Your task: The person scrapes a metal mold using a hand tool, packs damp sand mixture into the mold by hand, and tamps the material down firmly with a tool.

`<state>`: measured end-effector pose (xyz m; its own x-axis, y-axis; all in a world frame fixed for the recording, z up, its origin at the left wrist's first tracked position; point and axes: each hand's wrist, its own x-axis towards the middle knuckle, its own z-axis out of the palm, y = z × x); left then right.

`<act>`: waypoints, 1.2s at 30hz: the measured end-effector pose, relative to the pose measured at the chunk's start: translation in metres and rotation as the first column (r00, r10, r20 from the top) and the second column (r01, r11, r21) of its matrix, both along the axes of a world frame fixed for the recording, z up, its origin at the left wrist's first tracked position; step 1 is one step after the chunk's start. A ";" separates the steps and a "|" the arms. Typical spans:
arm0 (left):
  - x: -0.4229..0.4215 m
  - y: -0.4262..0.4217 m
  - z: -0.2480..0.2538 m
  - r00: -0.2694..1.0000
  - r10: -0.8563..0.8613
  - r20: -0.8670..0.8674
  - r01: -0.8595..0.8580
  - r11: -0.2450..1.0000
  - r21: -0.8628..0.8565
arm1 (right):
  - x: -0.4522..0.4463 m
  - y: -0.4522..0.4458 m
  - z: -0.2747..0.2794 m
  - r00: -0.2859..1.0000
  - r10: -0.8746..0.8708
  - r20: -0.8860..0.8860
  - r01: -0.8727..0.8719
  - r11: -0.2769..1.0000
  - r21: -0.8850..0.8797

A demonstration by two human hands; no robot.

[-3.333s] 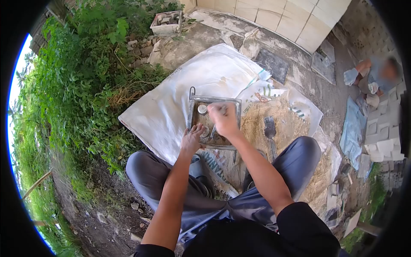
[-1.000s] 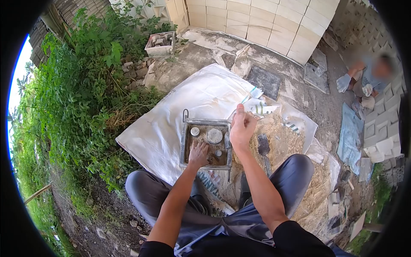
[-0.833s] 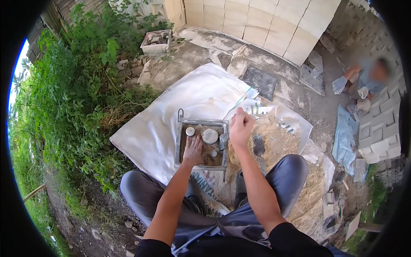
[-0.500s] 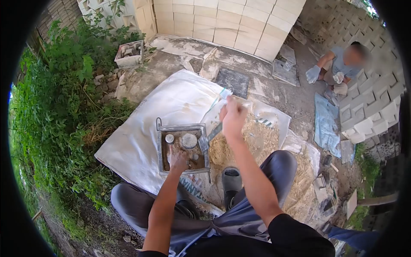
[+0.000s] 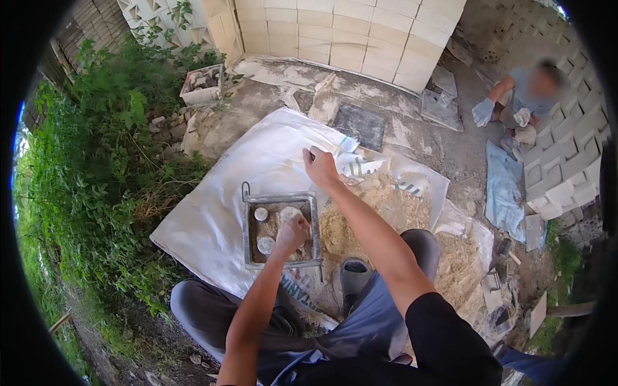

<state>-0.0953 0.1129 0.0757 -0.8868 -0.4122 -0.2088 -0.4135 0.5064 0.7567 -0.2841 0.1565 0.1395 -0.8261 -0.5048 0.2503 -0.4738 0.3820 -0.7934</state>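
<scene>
A square metal frame (image 5: 247, 238) lies on a white woven sack, with brown sandy material in it. Inside sit a small round pale piece (image 5: 261, 214), a larger round piece (image 5: 290, 213) at the upper right and another round piece (image 5: 265, 245) at the lower left. My left hand (image 5: 293, 234) is over the frame's right half, fingers bent together close to the larger piece; whatever is between them is hidden. Above the sack, beyond the frame's upper right corner, my right hand (image 5: 320, 166) is raised in a fist. I cannot make out anything in it.
Loose sandy material (image 5: 344, 231) is heaped on the white sack (image 5: 199, 212) right of the frame. A dark square slab (image 5: 359, 127) lies behind. A gloved person (image 5: 531, 96) crouches at the right near a blue sheet (image 5: 504, 186). Plants (image 5: 96, 167) crowd the left.
My left hand has moved right and slightly up inside the frame, uncovering the lower-left round piece. My right hand has moved left and slightly up. The view has shifted a little.
</scene>
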 end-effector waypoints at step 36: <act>-0.033 0.139 -0.140 0.877 -0.346 0.334 0.424 0.883 -0.199 | 0.070 0.265 -0.197 0.912 -0.239 0.335 0.044 0.866 0.497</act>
